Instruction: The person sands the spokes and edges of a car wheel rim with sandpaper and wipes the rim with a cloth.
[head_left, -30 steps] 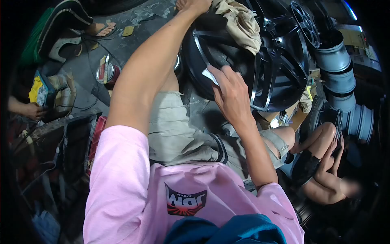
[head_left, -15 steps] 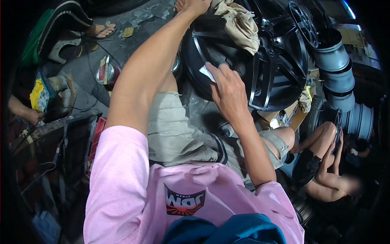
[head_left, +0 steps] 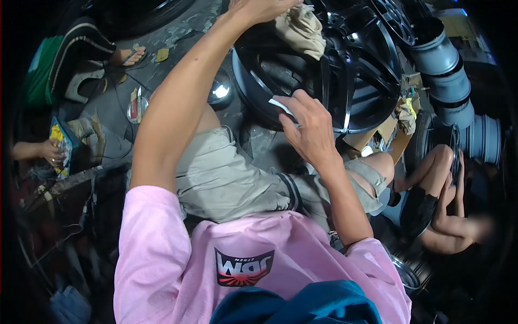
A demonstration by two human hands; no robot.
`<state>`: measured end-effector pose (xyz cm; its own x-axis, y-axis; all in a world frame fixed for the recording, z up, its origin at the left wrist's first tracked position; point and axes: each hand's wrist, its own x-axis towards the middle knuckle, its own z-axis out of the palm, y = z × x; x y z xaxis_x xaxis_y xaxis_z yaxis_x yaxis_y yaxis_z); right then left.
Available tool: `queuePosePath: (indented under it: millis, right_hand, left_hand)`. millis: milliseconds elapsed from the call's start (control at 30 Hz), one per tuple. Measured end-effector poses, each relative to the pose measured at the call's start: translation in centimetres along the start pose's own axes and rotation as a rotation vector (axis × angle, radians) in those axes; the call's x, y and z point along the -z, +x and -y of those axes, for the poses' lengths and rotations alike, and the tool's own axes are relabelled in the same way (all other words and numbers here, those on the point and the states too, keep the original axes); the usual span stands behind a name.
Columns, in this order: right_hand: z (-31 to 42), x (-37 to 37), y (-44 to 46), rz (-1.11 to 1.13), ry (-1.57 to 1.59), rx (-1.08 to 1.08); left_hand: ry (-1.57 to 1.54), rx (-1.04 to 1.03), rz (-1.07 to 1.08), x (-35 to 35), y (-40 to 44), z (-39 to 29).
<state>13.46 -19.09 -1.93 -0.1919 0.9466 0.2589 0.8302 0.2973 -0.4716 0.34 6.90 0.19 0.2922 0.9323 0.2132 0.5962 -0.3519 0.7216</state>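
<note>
A black multi-spoke wheel rim [head_left: 345,105] lies tilted in front of me, with bright reflections along its spokes. My right hand [head_left: 310,127] is closed in a pinch on a thin white folded sheet [head_left: 281,105], which is close to the rim's near left edge. Whether the sheet touches the rim I cannot tell. At the top edge of the view, my left hand [head_left: 263,7] reaches the far left side of the wheel rim; its fingers are partly cut off. A crumpled beige cloth [head_left: 302,33] drapes over the spokes beside it.
Stacked grey wheel rims [head_left: 436,54] stand at the right, above a seated person [head_left: 445,221] holding another rim. Another person's hand [head_left: 52,152] holds a yellow-and-blue packet at the left. A shiny round object [head_left: 219,89] and a can [head_left: 135,108] are on the floor.
My right hand has lifted slightly and tilted, with the white sheet turned more edge-on. My left hand has shifted right towards the cloth. The whole view has shifted a little.
</note>
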Motion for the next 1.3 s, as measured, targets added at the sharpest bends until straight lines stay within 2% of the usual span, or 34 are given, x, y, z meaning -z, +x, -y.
queuePosePath:
  millis: [100,167,233,267,400,433,533,667,767,833,867,900,1000,1100,1300]
  right_hand:
    - [-0.4,0.0,-0.2,-0.124,0.116,-0.115]
    - [-0.9,-0.9,-0.1,-0.197,0.186,-0.108]
    - [-1.5,-1.8,0.2,-0.208,0.228,-0.148]
    - [-1.7,-2.0,0.2,-0.200,0.263,-0.177]
    - [-1.3,-1.0,0.8,-0.136,0.218,-0.113]
    - [-1.5,-1.1,0.9,-0.130,0.222,-0.104]
    - [-1.5,-1.4,1.3,-0.158,0.303,-0.238]
    - [-1.3,-1.1,2.0,-0.094,0.399,-0.337]
    - [-0.7,-1.6,2.6,-0.125,0.317,-0.243]
    - [-0.5,-1.7,2.9,-0.104,0.261,-0.242]
    - [-0.4,-1.8,3.0,-0.094,0.209,-0.246]
    - [-0.3,-2.1,3.1,-0.081,0.204,-0.238]
    - [-0.5,-2.5,3.5,-0.106,0.411,-0.433]
    - [-0.5,-2.1,4.7,0.005,0.367,-0.540]
    - [1.5,-2.5,5.9,-0.019,0.230,-0.556]
  left_hand:
    - [0.034,-0.116,0.161,1.0,-1.3,-1.4]
    - [0.299,-0.237,0.448,2.3,-2.4,0.6]
    - [0.290,-0.149,0.588,3.9,-4.7,1.7]
    - [0.335,-0.182,0.595,4.4,-5.7,2.2]
    - [0.523,-0.057,0.615,4.4,-9.3,0.6]
    - [0.511,-0.102,0.580,3.8,-10.0,0.9]
    - [0.534,-0.131,0.544,3.2,-10.6,1.0]
    - [0.589,-0.052,0.635,4.0,-9.6,0.2]
    - [0.631,-0.005,0.664,4.4,-8.1,2.0]
    - [0.623,-0.116,0.417,5.4,-7.6,3.2]
    - [0.680,-0.014,0.474,5.8,-6.6,3.6]
    - [0.671,-0.002,0.468,6.3,-6.3,3.9]
    - [0.467,0.030,0.280,7.3,-6.1,3.8]
    - [0.419,0.060,0.319,6.5,-5.2,3.9]
    - [0.322,-0.025,0.272,6.1,-4.5,3.7]
